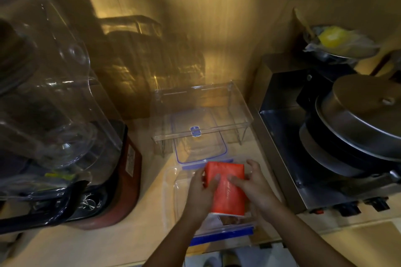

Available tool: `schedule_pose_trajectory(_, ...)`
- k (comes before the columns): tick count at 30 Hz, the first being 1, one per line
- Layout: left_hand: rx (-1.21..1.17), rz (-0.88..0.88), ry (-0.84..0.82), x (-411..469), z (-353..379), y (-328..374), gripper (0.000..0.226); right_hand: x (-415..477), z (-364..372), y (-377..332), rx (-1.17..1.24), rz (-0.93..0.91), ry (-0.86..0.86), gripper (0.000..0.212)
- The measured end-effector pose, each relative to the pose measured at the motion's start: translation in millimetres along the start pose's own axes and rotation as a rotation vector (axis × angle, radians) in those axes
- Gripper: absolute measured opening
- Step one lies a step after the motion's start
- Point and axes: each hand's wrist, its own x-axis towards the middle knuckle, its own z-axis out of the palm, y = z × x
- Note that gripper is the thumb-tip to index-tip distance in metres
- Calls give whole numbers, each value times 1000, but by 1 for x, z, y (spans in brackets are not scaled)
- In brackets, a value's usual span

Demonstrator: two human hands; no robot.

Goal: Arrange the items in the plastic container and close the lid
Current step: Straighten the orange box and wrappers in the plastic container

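An orange-red box (227,188) with faint script on its face is held over a clear plastic container (173,193) with blue clips near the counter's front edge. My left hand (200,193) grips the box's left side and my right hand (252,184) grips its right side. Other packets lie in the container under the box, mostly hidden. The container's clear lid (200,149), blue-rimmed with a blue logo, lies flat just behind the container, partly under an acrylic stand.
A clear acrylic riser stand (201,112) straddles the lid. A blender with a clear sound cover (54,102) and red base fills the left. A steel appliance (288,143) holding stacked pans stands at right. The wooden counter's edge (108,256) runs along the bottom.
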Motion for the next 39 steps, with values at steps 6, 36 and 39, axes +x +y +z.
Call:
schedule_pose_trajectory(6, 62, 95, 6, 11, -52, 33, 36, 10, 11, -13, -81, -7, -189, 38)
schedule_pose_trajectory(36, 1301, 371, -116, 27, -65, -31, 67, 52, 29, 29, -1210, -484, -453, 29)
schedule_pose_trajectory(39, 1247, 318, -134, 31, -65, -29, 65, 48, 36, 20, -703, -243, -487, 39)
